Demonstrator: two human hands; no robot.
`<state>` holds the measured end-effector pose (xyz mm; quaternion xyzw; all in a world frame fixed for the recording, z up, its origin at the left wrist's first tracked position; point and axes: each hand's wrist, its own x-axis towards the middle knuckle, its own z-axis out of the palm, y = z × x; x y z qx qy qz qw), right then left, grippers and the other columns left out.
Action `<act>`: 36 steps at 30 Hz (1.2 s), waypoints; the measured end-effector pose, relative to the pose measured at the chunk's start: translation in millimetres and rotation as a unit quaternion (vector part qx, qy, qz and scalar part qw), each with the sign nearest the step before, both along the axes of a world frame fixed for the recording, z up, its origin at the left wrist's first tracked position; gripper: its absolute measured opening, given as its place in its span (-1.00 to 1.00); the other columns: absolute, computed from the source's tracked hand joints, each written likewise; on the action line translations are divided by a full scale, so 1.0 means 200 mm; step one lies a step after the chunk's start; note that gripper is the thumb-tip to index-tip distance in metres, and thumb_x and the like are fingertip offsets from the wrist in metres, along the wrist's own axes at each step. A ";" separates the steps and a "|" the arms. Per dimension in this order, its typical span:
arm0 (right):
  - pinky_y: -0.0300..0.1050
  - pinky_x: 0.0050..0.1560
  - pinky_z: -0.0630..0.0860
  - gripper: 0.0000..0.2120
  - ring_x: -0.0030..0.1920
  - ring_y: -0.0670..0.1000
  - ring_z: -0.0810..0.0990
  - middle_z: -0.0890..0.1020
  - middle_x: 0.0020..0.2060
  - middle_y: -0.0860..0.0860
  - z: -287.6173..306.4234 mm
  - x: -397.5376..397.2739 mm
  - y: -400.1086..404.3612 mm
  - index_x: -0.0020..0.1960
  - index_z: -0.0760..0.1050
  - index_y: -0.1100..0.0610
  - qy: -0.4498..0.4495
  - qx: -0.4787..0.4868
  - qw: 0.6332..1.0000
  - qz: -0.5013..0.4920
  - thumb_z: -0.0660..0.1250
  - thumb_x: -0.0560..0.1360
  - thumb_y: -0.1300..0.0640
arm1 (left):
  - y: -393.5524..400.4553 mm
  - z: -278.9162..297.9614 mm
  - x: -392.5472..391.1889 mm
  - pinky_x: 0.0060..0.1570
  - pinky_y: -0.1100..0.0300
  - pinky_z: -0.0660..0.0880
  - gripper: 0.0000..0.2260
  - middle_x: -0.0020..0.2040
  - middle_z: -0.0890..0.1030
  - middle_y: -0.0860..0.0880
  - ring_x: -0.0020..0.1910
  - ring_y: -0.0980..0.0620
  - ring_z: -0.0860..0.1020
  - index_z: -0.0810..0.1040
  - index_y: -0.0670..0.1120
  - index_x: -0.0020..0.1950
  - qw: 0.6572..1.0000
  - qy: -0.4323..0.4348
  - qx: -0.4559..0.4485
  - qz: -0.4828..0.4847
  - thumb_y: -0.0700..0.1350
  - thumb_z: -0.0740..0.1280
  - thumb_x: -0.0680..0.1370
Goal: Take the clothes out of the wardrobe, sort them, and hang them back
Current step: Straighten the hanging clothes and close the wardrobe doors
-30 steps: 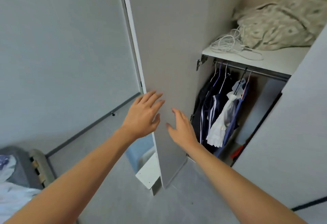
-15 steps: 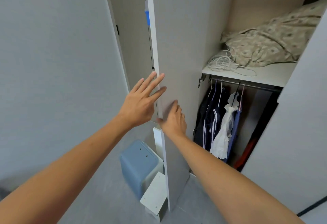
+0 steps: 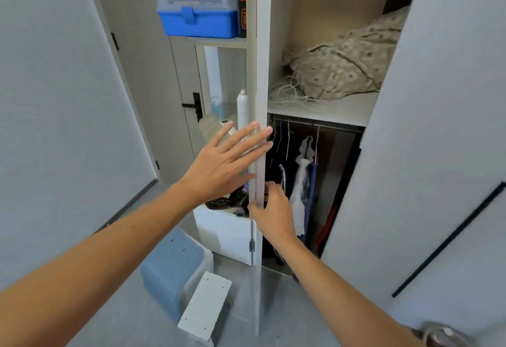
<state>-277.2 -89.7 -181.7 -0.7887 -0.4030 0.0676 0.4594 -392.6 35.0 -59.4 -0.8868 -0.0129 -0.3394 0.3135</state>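
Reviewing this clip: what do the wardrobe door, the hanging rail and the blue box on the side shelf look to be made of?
Wardrobe door: likely laminated board, matte pale grey; flat faces, clean square edge.
Hanging rail: probably metal; thin, straight, dull sheen.
Blue box: plastic; glossy blue base, see-through lid, moulded latch.
The right hand grips the door edge; the left hand lies flat against it.

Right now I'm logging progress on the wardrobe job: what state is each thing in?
left wardrobe door: swung open, seen edge-on
left hand: fingers straight, flat against the door
right hand: gripping the door edge
hanging clothes: still on the rail
blue toolbox: lid closed
room door: closed
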 end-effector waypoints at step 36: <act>0.03 0.04 0.54 -0.64 0.16 0.04 0.55 0.58 0.09 -0.04 -0.11 1.65 -0.17 0.19 0.47 0.07 0.049 -0.015 0.959 -0.280 0.43 0.54 -0.12 | -0.17 0.04 1.97 0.63 -0.22 0.02 0.13 0.73 -0.01 -0.04 0.71 -0.14 -0.05 -0.01 -0.10 0.72 0.991 -0.019 -0.128 -0.046 0.35 0.51 0.40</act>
